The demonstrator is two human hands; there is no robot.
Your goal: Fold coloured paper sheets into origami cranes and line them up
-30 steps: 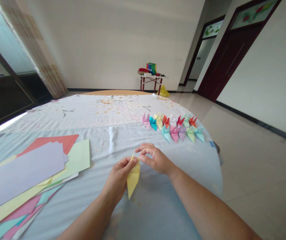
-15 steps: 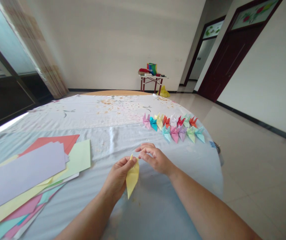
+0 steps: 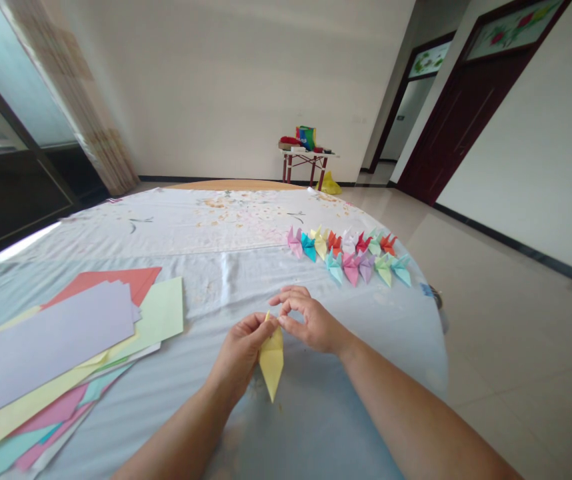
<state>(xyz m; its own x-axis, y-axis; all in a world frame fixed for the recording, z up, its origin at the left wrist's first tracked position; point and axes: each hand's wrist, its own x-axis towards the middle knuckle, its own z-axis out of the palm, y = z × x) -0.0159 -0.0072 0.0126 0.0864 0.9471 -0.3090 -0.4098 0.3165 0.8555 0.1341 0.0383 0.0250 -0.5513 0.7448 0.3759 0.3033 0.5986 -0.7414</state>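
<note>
Swung round since a second ago, the folded yellow paper [image 3: 271, 363] now hangs with its long point almost straight down, where before it slanted toward my left wrist. I read that as the piece being squared up so the work at its top tip sits between both sets of fingertips.

My left hand [image 3: 240, 353] is clamped on the upper edge, thumb and fingers closed over it, holding it just above the tablecloth [image 3: 216, 267] in front of me. My right hand [image 3: 311, 323] has thumb and forefinger drawn together at that same tip; the contact is hidden, so I cannot tell whether it truly grips or only touches.

It is a narrow kite shape, crisp-creased, matt and thin. The cloth under it is pale, smooth and slightly glossy. To the left lies a loose stack of flat coloured sheets [image 3: 61, 347]; well beyond my right hand stand the small paper cranes [image 3: 349, 257], in two rows.
</note>
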